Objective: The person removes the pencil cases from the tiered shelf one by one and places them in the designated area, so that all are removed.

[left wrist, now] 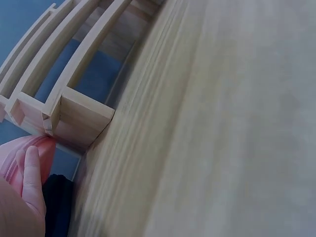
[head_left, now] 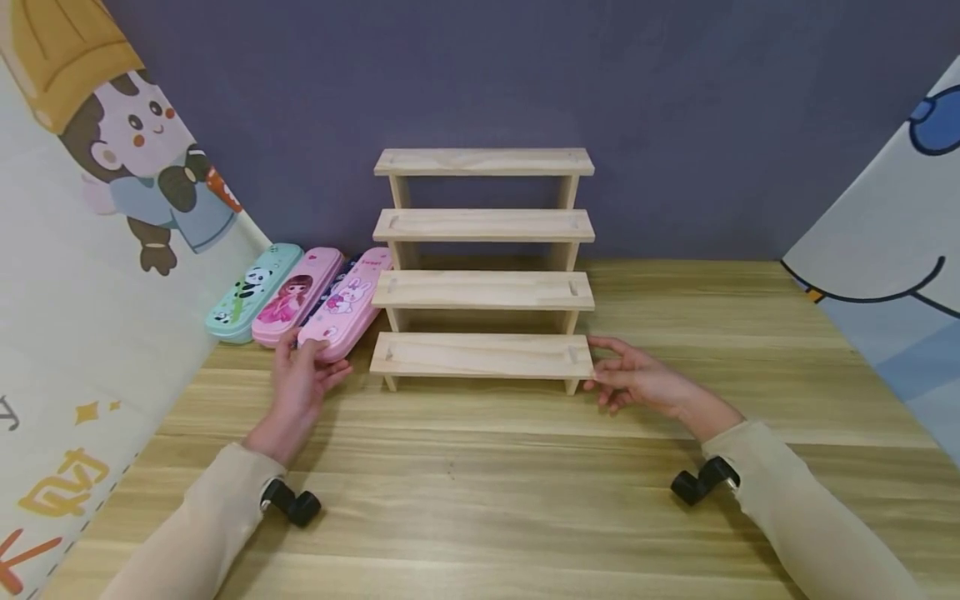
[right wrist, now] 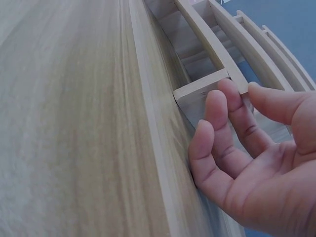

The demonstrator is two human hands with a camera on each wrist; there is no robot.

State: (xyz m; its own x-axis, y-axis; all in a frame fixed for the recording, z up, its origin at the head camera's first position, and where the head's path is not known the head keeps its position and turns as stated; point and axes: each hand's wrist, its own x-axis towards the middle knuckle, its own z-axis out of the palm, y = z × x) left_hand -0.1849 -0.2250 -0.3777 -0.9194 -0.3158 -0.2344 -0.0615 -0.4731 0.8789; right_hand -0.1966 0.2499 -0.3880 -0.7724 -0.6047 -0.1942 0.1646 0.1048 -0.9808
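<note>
My left hand (head_left: pixel 296 375) grips the near end of a pink pencil case (head_left: pixel 348 304) with a white bunny on its lid. Its thumb lies on top and the other fingers at the side. In the left wrist view, one finger lies along the pink case (left wrist: pixel 47 153). To the right stands a four-tier wooden display rack (head_left: pixel 480 358). My right hand (head_left: pixel 645 383) pinches the right end of its lowest shelf; in the right wrist view, thumb and forefinger meet the corner of the shelf board (right wrist: pixel 232 74), and the other fingers are curved beside the leg.
A mint panda pencil case (head_left: pixel 255 287) and a pink one with a girl (head_left: pixel 300 296) lie at the left wall. A dark case (left wrist: pixel 57 202) lies partly hidden under the bunny case. Behind the rack rises a dark panel (head_left: pixel 480 75). Everything stands on a wooden table (head_left: pixel 465 500).
</note>
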